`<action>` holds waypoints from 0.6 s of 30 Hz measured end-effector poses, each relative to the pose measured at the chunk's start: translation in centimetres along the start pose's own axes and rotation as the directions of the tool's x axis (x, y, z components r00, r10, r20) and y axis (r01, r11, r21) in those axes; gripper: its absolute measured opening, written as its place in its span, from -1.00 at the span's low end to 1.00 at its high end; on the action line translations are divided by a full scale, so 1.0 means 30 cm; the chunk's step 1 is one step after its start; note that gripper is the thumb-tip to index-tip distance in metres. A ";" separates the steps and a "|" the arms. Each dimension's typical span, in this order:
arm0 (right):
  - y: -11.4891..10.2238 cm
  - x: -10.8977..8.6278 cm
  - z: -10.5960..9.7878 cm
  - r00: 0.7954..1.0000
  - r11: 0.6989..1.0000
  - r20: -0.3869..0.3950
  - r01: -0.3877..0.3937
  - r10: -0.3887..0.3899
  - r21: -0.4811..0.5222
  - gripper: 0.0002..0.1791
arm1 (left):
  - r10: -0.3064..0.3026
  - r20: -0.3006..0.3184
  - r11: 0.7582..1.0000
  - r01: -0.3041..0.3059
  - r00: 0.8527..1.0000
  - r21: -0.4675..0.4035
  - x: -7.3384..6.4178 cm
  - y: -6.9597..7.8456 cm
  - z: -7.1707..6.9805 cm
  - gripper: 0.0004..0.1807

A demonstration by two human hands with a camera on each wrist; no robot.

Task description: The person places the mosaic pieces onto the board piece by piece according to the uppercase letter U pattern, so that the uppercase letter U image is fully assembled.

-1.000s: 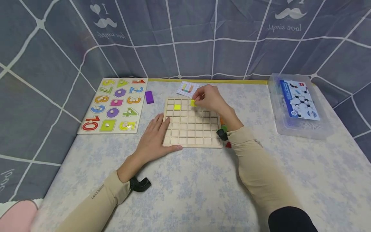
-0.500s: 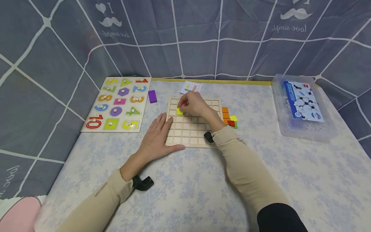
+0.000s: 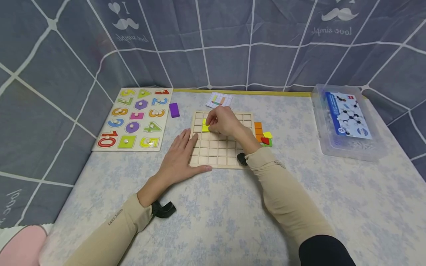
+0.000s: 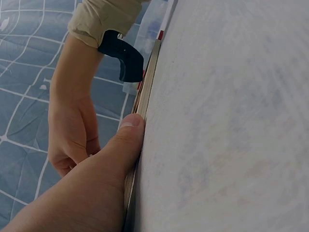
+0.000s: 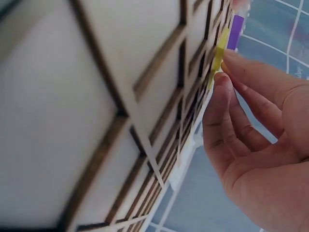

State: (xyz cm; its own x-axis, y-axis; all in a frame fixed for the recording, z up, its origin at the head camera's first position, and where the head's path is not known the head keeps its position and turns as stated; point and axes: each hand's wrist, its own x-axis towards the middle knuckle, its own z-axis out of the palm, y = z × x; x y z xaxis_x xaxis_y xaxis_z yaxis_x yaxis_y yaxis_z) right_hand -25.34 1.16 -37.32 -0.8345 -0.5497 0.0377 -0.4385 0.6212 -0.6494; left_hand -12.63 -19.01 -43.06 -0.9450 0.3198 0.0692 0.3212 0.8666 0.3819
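My left hand rests at the left edge of the wooden grid board, fingers along its side and thumb at its front edge. In the left wrist view, the left thumb touches the board's edge. Over the board's upper left cells, my right hand pinches a yellow square tile down at the grid. Yellow tiles show there in one column, partly covered by the fingers. The right wrist view has thumb and forefinger at the yellow strip, the other fingers curled below.
Orange tiles, a yellow tile and a red piece lie right of the board. Behind it is a pattern card. A purple block and number puzzle lie left; a clear plastic box stands right.
My right hand has moved left and slightly toward me from the board's top edge, bringing a yellow tile to the cell below the placed one. The left hand has stayed on the board.
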 end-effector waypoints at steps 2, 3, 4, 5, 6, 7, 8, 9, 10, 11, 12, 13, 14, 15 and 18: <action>0.002 0.000 0.003 1.000 1.000 0.001 0.006 -0.006 0.000 -0.93 | 0.003 -0.002 1.000 -0.003 1.000 0.004 0.002 -0.001 0.002 0.34; 0.003 0.000 0.003 1.000 1.000 0.002 0.008 -0.008 -0.002 -0.93 | 0.006 -0.003 1.000 -0.006 1.000 0.003 0.003 -0.001 0.002 0.34; 0.003 0.000 0.004 1.000 1.000 0.001 0.009 -0.009 -0.006 -0.93 | 0.007 -0.003 1.000 -0.007 1.000 0.003 0.003 -0.002 0.003 0.34; 0.004 -0.001 0.004 1.000 1.000 0.000 0.009 -0.009 -0.007 -0.94 | 0.009 -0.004 1.000 -0.009 1.000 0.002 0.003 -0.002 0.003 0.34; 0.005 -0.003 0.001 1.000 1.000 -0.004 0.008 -0.009 -0.008 -0.94 | 0.010 -0.004 1.000 -0.010 1.000 0.001 0.003 -0.002 0.003 0.34; 0.005 -0.007 -0.003 1.000 1.000 -0.007 0.006 -0.006 -0.008 -0.95 | 0.011 -0.004 1.000 -0.011 1.000 -0.001 0.003 -0.002 0.003 0.33; 0.008 -0.011 -0.009 1.000 1.000 -0.011 0.006 -0.006 -0.010 -0.95 | 0.011 -0.003 1.000 -0.011 1.000 -0.003 0.003 -0.001 0.002 0.33; 0.010 -0.017 -0.018 1.000 1.000 -0.015 0.003 -0.003 -0.009 -0.96 | 0.011 -0.003 1.000 -0.011 1.000 -0.005 0.003 0.000 0.001 0.33; 0.011 -0.025 -0.029 1.000 1.000 -0.018 -0.003 0.003 -0.008 -0.96 | 0.011 -0.003 1.000 -0.011 1.000 -0.007 0.003 0.000 0.000 0.33; 0.014 -0.033 -0.041 1.000 1.000 -0.024 -0.009 0.009 -0.006 -0.97 | 0.010 -0.002 1.000 -0.010 1.000 -0.009 0.003 0.001 -0.001 0.33; 0.019 -0.044 -0.056 0.999 1.000 -0.031 -0.016 0.016 -0.006 -0.97 | 0.009 -0.002 1.000 -0.009 1.000 -0.010 0.003 0.001 -0.001 0.33; 0.024 -0.054 -0.071 0.999 1.000 -0.040 -0.026 0.026 -0.007 -0.96 | 0.009 -0.002 1.000 -0.009 1.000 -0.012 0.002 0.001 -0.002 0.33; 0.032 -0.067 -0.087 0.998 0.999 -0.050 -0.035 0.035 -0.006 -0.95 | 0.009 -0.002 1.000 -0.009 1.000 -0.012 0.002 0.001 -0.002 0.33; 0.040 -0.081 -0.103 0.997 0.999 -0.059 -0.050 0.050 -0.005 -0.93 | 0.008 -0.002 1.000 -0.008 1.000 -0.012 0.001 0.001 -0.002 0.33; 0.080 -0.128 -0.149 0.992 0.996 -0.092 -0.090 0.090 0.002 -0.89 | 0.005 -0.001 1.000 -0.005 1.000 -0.014 -0.001 0.000 -0.002 0.33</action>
State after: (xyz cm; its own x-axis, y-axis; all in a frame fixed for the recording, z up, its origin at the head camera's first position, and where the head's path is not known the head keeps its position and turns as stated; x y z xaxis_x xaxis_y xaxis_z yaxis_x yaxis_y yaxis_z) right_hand -24.67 7.25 -35.64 -0.8978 -0.4378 0.0484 -0.3605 0.6671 -0.6519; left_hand -12.62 -19.05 -43.02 -0.9434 0.3239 0.0717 0.3251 0.8597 0.3940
